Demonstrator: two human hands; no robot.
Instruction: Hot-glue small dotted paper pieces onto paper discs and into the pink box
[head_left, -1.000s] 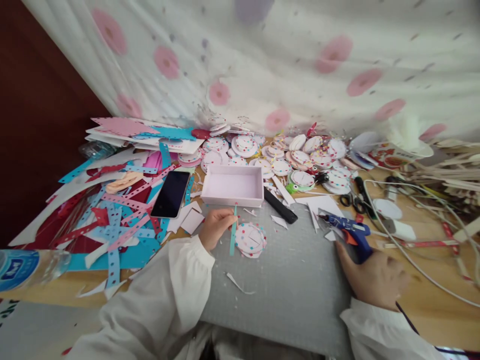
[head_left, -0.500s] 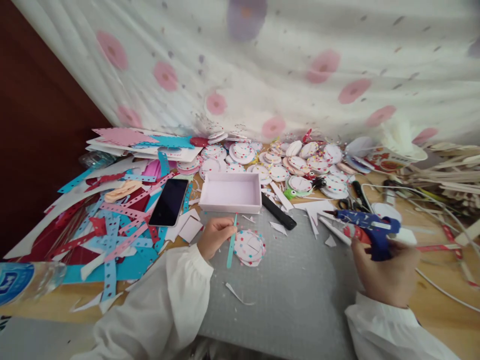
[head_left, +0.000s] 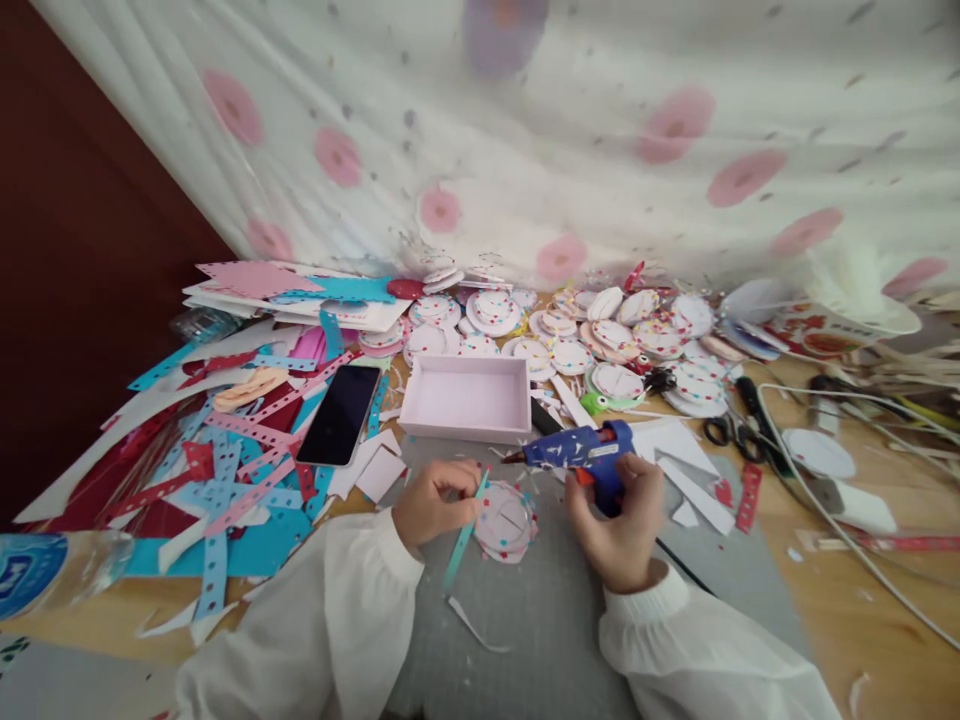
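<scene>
Pinched in my left hand [head_left: 441, 503] is a thin teal stick [head_left: 459, 556] with a small red bit at its upper end. My right hand [head_left: 621, 522] is closed round the handle of a blue hot glue gun [head_left: 581, 450]. The gun's nozzle points left, a short distance from the red tip of the stick. Between the hands, a round white paper disc with coloured dots round its rim [head_left: 508, 522] lies on the grey cutting mat [head_left: 555, 630]. A thin white paper strip [head_left: 474, 628] curls on the mat below it.
An open white box [head_left: 465, 400] stands behind the disc. A phone [head_left: 339, 415] lies left, among paper scraps and dotted strips [head_left: 217, 500]. Several decorated discs [head_left: 495, 312] are piled along the curtain. Scissors [head_left: 733, 432] and a white cord [head_left: 817, 495] lie right; a plastic bottle [head_left: 64, 565] is at left.
My right hand has brought the glue gun left, from the mat's right side to near the stick. My left hand still holds the stick, its lower end swung slightly left.
</scene>
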